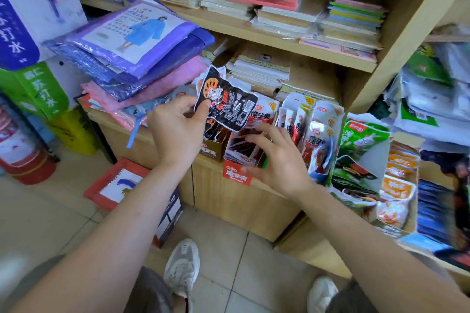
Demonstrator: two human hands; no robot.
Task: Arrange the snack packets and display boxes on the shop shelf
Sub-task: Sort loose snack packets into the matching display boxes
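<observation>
Room: a small shop corner, seen from above by a person standing at a pale wooden shelf unit [396, 40].
Surface: a low ledge [229, 198] of the same light wood grain, its front panel dropping to a floor [229, 249] of beige glazed tiles with dark joints.
Upper shelves: flat stacks of thin notebooks [279, 7], paper edges cream, some spines green, red and pink, several wrapped in clear film.
Left of the ledge: a slumped pile of raincoat packs [132, 33] in glossy purple, blue and pink plastic.
Far left: printed cartons [33, 89], blue above and green below, blurred.
Snack row: open card display boxes stand side by side on the ledge, from a brown display box [211, 151] at the left, through a red display box [237, 175], to upright white and red packets [320, 129], a green box [361, 140] and orange packets [399, 185] at the right.
Black snack packet [223, 101]: crinkled shiny foil, roughly rectangular, held up above the brown and red boxes.
Left hand [178, 124]: thumb and fingers pinch the packet's lower left corner.
Right hand [277, 160]: fingers spread and loose, laid on the flat dark red packets in the red display box, clasping nothing.
Floor items: a flat red-edged box [119, 183] lying near the ledge, and two pale grey mesh trainers [181, 267] at the near edge.
</observation>
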